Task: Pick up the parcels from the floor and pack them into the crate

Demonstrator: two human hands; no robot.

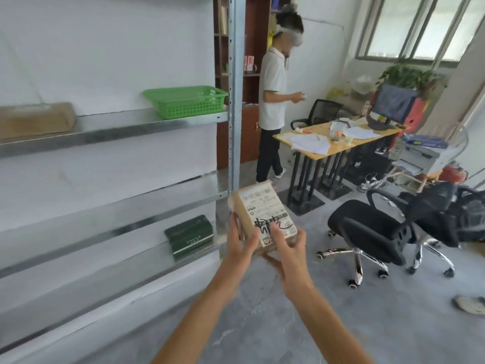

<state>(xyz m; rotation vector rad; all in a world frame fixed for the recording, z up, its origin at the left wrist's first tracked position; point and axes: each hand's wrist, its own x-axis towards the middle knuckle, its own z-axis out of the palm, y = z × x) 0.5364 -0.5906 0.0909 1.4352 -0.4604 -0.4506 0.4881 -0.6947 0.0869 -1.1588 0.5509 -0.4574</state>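
Observation:
A small brown cardboard parcel (259, 211) with a white printed label is held up in front of me, at the end of the metal shelving. My left hand (240, 243) grips its left side, fingers curled round the edge. My right hand (287, 248) holds its near right corner, thumb and fingers around it. A green plastic basket (186, 101) sits on the upper shelf. A brown cardboard box (36, 119) rests at the left of that same shelf.
A dark green box (190, 236) lies on a lower shelf. A person in a white shirt (273, 101) stands by a wooden desk (338, 139). Two black office chairs (380, 227) stand on the grey floor at right. A shoe (469, 304) shows at the right edge.

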